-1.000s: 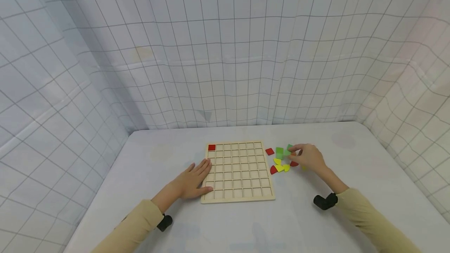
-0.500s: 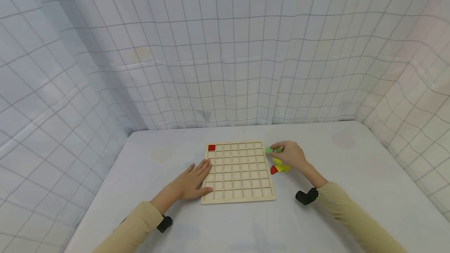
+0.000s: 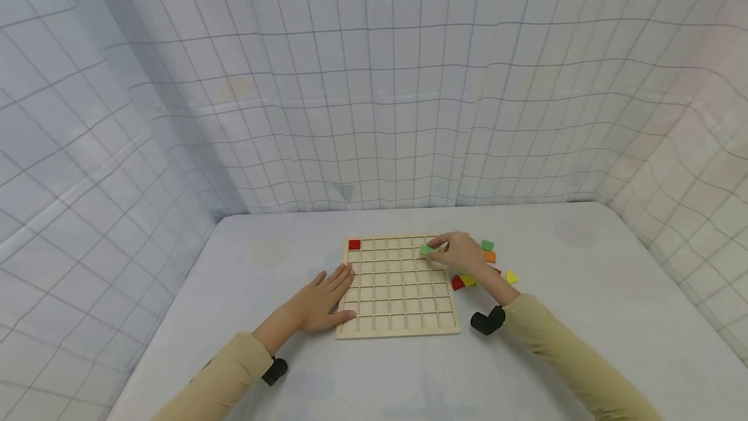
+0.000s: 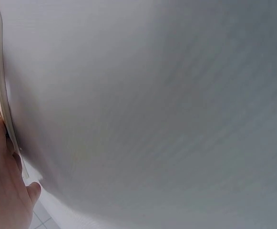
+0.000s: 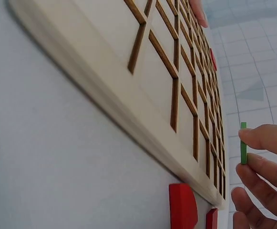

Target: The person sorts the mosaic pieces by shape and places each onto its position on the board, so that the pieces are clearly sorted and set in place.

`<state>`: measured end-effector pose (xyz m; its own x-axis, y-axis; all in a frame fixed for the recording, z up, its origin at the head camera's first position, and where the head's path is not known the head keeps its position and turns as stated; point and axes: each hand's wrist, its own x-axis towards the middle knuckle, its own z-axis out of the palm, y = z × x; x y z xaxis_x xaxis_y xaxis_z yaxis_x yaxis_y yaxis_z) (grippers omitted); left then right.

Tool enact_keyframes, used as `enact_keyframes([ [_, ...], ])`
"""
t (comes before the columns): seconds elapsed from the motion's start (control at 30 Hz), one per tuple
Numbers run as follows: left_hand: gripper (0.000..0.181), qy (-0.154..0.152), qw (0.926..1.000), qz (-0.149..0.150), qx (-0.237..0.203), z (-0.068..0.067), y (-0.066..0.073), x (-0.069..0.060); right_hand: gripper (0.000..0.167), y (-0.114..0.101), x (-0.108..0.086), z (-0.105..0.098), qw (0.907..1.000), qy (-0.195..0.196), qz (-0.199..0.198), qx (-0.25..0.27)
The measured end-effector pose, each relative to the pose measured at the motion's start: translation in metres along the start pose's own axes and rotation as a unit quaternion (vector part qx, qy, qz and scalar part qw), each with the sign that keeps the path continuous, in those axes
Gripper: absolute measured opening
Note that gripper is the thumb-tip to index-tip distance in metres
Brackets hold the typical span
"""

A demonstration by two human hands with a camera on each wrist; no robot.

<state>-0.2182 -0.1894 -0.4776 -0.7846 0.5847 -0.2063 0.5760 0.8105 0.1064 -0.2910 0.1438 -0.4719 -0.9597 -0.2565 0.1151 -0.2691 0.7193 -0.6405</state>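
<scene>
A pale wooden board [image 3: 397,334] with a grid of square recesses lies on the table. In its far left corner recess sits a red square tile [image 3: 354,245]. My left hand [image 3: 318,304] rests flat on the board's left edge, fingers stretched out and thumb spread. Over the far right part of the grid, my right hand [image 3: 461,253] pinches a green square tile [image 3: 426,249] between thumb and fingertips. Seen edge-on in the right wrist view, that green tile [image 5: 243,145] is thin and held above the board.
Loose pieces lie right of the board, partly hidden by the right hand and forearm: a green tile [image 3: 487,245], an orange tile [image 3: 489,256], a red piece [image 3: 458,282] and yellow pieces [image 3: 511,277]. Gridded white cloth [image 3: 397,115] hangs behind the table.
My right hand has picked a green tile from the loose pieces and carried it left, from beside the board to above its far right part. The left hand stays in place.
</scene>
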Motion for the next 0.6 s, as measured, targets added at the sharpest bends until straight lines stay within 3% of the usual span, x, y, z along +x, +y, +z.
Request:
enact_keyframes([
  [0.33,0.085,0.000,1.0000,0.004,-0.009,-0.002,0.002,-0.001,0.026,-0.016,0.011,0.013,0.9993,-0.009,-0.035,-0.004],
  [0.6,0.085,0.002,1.0000,0.007,-0.006,-0.003,0.002,-0.002,0.026,-0.026,0.019,0.023,0.9991,-0.021,-0.033,-0.014],
])
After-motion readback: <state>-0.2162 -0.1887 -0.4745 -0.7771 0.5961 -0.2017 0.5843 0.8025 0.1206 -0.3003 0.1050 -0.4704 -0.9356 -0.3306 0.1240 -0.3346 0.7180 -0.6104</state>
